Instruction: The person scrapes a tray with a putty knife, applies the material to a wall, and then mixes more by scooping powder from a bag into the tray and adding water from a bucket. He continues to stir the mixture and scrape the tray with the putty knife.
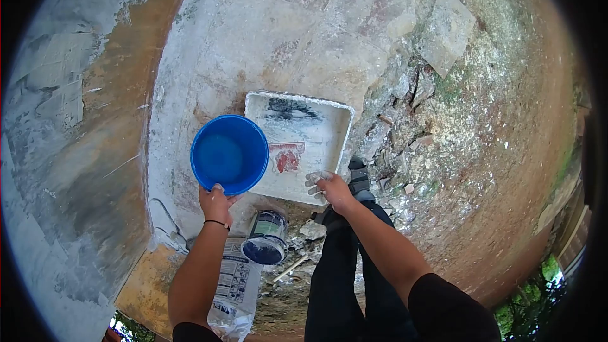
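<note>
My left hand [216, 204] grips the near rim of a round blue bucket [252, 174], with the thumb over the edge. Its inside is blue, with a paler patch at the bottom. The bucket overlaps the left side of a shallow white tray [297, 197] in this view. Dark and red smears mark the tray's floor. Over the tray's near right corner is my right hand [330, 191], its whitish, plaster-coated fingers stretched out to the left and apart.
Near the tray stands a dark, smeared paint tub [265, 247]. A printed plastic sack [235, 282] lies behind my left forearm. A half-plastered wall [114, 82] rises on the left. Broken rubble [411, 92] and a loose slab [446, 31] lie right. My shoes [359, 180] are beside the tray.
</note>
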The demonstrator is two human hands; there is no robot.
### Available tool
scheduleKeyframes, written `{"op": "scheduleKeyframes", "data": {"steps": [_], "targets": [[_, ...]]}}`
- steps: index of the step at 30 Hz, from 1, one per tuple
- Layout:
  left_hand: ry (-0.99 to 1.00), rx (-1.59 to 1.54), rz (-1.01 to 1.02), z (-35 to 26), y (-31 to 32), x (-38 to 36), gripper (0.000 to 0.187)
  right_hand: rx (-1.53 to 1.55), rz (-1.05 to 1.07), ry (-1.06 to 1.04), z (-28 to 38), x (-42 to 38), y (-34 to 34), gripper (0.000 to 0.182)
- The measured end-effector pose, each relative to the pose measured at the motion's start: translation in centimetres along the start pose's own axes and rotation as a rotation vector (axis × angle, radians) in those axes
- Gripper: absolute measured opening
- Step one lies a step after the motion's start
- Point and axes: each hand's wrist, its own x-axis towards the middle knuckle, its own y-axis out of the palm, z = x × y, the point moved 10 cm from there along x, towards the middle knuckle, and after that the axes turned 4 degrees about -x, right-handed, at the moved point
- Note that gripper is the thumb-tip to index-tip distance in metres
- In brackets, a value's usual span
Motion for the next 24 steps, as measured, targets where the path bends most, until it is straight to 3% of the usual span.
{"op": "scheduleKeyframes", "data": {"steps": [19, 24], "targets": [[-0.001, -0.004, 0.006, -0.25, 0.38, 0.36, 0.05, 0.028, -0.007, 0.006, -0.25, 0.36, -0.28, 0.028], [0.002, 0.0, -0.01, -0.28, 0.42, 0.34, 0.051, 0.026, -0.02, 0.011, -0.42, 0.52, -0.58, 0.021]]}}
